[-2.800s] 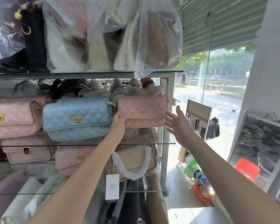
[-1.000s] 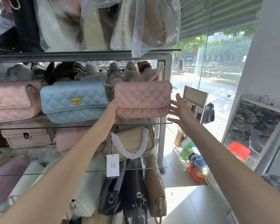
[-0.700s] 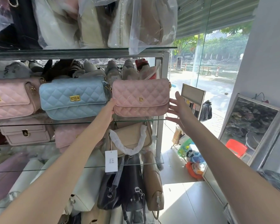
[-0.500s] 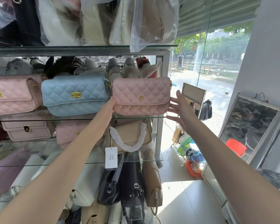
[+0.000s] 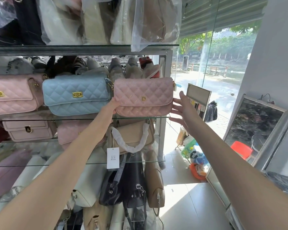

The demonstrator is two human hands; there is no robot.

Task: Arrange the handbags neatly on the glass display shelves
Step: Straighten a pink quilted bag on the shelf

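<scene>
A pink quilted handbag (image 5: 143, 97) with a small gold clasp stands upright at the right end of the middle glass shelf (image 5: 140, 117), next to a light blue quilted handbag (image 5: 76, 95). My left hand (image 5: 114, 105) holds the pink bag's left end, in the gap between the two bags; its fingers are mostly hidden behind the bag. My right hand (image 5: 183, 110) is open with fingers spread, fingertips at the bag's right end. A pale pink quilted bag (image 5: 12, 95) stands left of the blue one.
Plastic-wrapped bags (image 5: 148, 22) fill the top shelf. Below hangs a beige bag (image 5: 133, 136) with a wrapped handle and a price tag (image 5: 113, 158); black bags (image 5: 133, 185) sit lower. To the right are the metal shelf post (image 5: 166, 72), a glass door, a framed picture (image 5: 256, 127) and a red stool (image 5: 241, 149).
The pink bag has come down to rest on the glass shelf beside the blue bag. My right hand has moved in from the right to the bag's end.
</scene>
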